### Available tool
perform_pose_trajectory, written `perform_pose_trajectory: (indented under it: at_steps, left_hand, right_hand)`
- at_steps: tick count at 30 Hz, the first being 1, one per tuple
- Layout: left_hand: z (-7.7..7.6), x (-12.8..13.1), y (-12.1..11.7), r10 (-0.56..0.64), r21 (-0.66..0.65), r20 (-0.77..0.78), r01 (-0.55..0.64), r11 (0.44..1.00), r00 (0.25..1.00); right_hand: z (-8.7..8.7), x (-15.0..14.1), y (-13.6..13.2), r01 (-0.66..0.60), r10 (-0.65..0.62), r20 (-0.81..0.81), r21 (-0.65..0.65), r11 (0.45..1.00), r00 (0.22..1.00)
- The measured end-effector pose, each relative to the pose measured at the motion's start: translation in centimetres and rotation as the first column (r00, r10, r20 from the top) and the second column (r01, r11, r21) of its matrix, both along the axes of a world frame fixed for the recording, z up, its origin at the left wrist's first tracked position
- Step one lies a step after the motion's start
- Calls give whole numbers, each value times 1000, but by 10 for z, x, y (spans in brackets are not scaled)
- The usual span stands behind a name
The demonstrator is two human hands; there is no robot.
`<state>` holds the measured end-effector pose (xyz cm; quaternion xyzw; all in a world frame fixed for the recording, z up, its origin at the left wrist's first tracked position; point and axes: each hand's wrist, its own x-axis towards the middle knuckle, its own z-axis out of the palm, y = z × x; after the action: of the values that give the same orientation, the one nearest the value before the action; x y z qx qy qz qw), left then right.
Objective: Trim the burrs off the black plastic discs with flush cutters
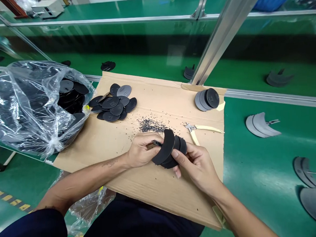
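Over the cardboard sheet, both hands are closed on a black curved plastic piece with a short stem. My left hand pinches it at the stem side. On the other side my right hand grips its edge and what look like black round discs against it; how these join is partly hidden by my fingers. Just beyond the hands lie scattered black plastic trimmings. Side cutters with cream handles rest open to the right.
A pile of black oval discs lies left, beside a clear plastic bag full of similar discs. A short stack of discs stands back right. Curved stemmed pieces sit on the green table. A metal post rises behind.
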<state>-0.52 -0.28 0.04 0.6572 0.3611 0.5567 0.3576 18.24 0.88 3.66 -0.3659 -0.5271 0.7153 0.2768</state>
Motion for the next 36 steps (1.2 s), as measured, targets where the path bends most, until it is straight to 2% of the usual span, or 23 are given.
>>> perform_pose_trajectory:
  at_steps: [5, 7, 12, 17, 20, 23, 26, 29, 32, 34, 36]
  left_hand:
    - [-1, 4, 2, -56, -209, 144, 86, 974, 988]
    - [-1, 3, 2, -77, -291, 186, 130, 948, 980]
    - [-5, -3, 5, -158, -389, 225, 238, 890, 961]
    - [-4, -10, 14, -114, -497, 312, 264, 827, 943]
    - [-1, -9, 15, -138, -515, 358, 318, 796, 924]
    - [-2, -6, 11, -150, -512, 299, 291, 808, 942]
    - [-6, -2, 8, -87, -511, 233, 198, 836, 969]
    - [-8, 2, 4, -63, -494, 142, 126, 860, 988]
    - [-4, 2, 4, -180, -466, 45, 180, 866, 983]
    - [2, -5, 11, -230, -409, -62, 186, 893, 971]
    - [11, -19, 22, -141, -289, -259, 63, 955, 955]
  right_hand:
    - [-6, -3, 5, -53, 32, -137, -152, 987, 990]
    - [-7, -4, 5, -18, -1, -122, -156, 988, 993]
    - [-6, -2, 6, 88, -87, 9, -13, 996, 996]
    - [-6, 3, 11, 111, -116, 45, 103, 988, 992]
    - [-9, 4, 12, 85, -104, 100, 177, 981, 990]
    - [-14, 5, 11, 9, -40, 148, 201, 979, 988]
    - [-16, 5, 10, -34, -8, 191, 213, 976, 982]
    - [-16, 3, 12, 0, -57, 230, 242, 970, 972]
    - [-15, 2, 16, 50, -96, 188, 235, 971, 977]
    - [-15, 2, 20, 87, -116, 134, 206, 975, 984]
    - [-15, 2, 24, 135, -154, 89, 184, 974, 984]
